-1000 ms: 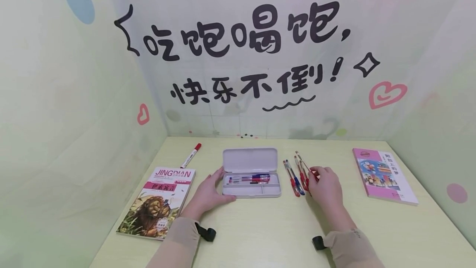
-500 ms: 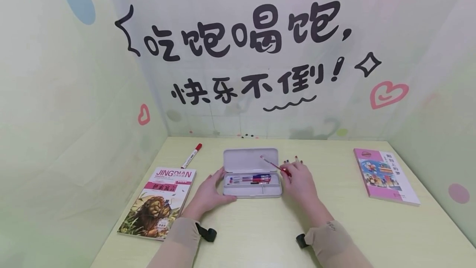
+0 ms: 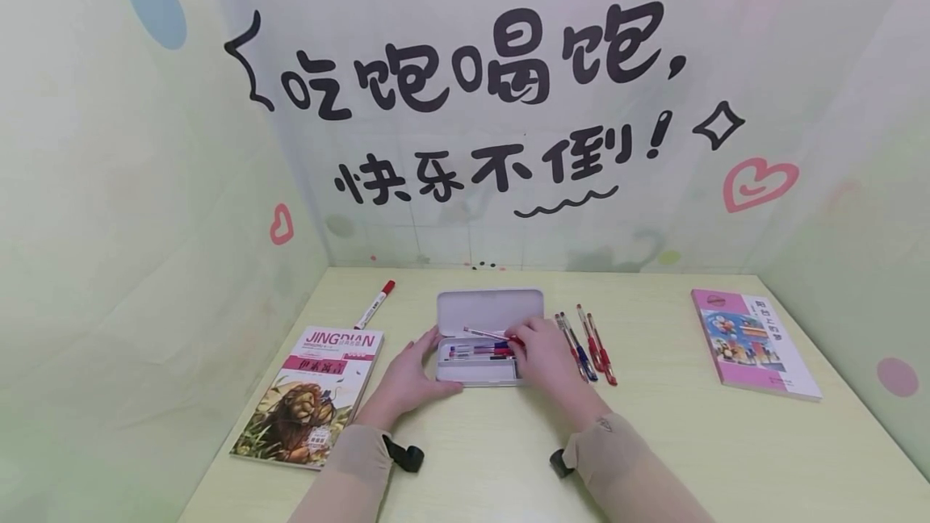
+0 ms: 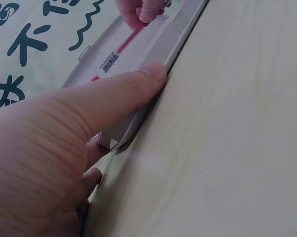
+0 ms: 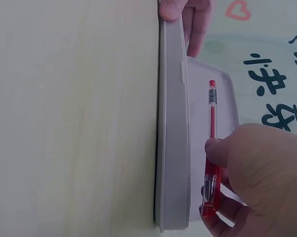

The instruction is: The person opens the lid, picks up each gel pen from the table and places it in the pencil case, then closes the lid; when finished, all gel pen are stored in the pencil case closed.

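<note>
A pale lilac pencil case [image 3: 483, 375] lies with its lid raised at the back of the table. My left hand [image 3: 412, 378] grips its left end, the thumb [image 4: 150, 74] along the front edge and the other fingers round the side. My right hand [image 3: 550, 360] pinches a red gel pen [image 5: 212, 116] over the case, tip end pointing left. Inside the case's rear compartment lie several pens [image 3: 475, 352] with blue, red and dark parts. Just right of the case, several red and blue pens [image 3: 592, 353] lie side by side on the table; my right hand hides part of them.
A book with a lion cover [image 3: 301, 402] lies left of the left hand, with a red-capped marker [image 3: 374, 305] behind it. Toward the right edge of the table [image 3: 494, 458] lies a pink and white book [image 3: 751, 345]. Fabric walls with lettering enclose the back and sides.
My right hand has taken a red pen from the group at the right and carried it left over the pencil case. The left hand stays on the case.
</note>
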The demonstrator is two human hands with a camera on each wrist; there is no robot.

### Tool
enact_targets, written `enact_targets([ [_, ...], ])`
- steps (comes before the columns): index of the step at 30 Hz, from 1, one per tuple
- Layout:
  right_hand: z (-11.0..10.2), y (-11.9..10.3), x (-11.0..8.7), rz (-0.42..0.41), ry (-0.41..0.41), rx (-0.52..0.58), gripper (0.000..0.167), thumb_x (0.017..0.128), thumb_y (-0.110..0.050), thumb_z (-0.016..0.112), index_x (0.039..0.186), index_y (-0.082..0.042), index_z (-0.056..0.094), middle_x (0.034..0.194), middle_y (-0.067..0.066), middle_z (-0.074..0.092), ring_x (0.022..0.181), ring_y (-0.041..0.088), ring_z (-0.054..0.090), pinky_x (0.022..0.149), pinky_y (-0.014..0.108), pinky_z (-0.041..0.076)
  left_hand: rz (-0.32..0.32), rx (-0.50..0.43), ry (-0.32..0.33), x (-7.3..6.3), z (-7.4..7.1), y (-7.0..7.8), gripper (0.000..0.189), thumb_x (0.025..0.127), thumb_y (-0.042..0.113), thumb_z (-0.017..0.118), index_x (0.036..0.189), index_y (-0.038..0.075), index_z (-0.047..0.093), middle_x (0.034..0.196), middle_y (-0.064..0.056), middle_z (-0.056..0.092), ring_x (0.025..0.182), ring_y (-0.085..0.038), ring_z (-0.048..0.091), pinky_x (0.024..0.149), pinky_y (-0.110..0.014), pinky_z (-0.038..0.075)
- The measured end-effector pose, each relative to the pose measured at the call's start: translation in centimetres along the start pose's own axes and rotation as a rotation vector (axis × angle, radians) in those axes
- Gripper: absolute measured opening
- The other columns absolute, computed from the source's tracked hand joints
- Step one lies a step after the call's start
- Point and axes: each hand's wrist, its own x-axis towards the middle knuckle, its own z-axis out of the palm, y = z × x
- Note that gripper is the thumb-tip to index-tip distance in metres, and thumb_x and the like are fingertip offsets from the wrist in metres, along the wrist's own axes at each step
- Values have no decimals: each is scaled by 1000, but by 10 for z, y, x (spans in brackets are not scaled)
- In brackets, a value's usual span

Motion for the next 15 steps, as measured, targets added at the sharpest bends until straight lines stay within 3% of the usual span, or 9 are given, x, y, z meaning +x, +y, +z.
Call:
enact_targets([
  [5, 7, -10, 3, -52, -10, 14, 10, 100, -15, 80, 109, -16, 82, 104, 4, 71, 99, 26, 65, 92, 47, 60, -24, -9, -1, -1, -1, 1, 124, 73, 55, 100, 174, 32, 33, 177, -5, 44, 165, -53, 32, 135, -72, 29],
  [10, 13, -18, 6, -52, -63, 7, 11, 100, -15, 80, 110, -17, 83, 106, 4, 71, 102, 27, 64, 96, 47, 60, -14, -11, 2, -2, -1, 1, 124, 73, 55, 100, 174, 33, 33, 177, -6, 44, 164, -53, 34, 134, -72, 30],
  [15, 15, -22, 7, -45, -99, -9, 16, 98, -10, 80, 112, -17, 84, 105, 4, 70, 100, 25, 62, 91, 46, 61, -15, -7, 3, -1, -1, 1, 123, 72, 55, 100, 174, 33, 34, 177, -7, 44, 163, -55, 34, 132, -74, 31],
])
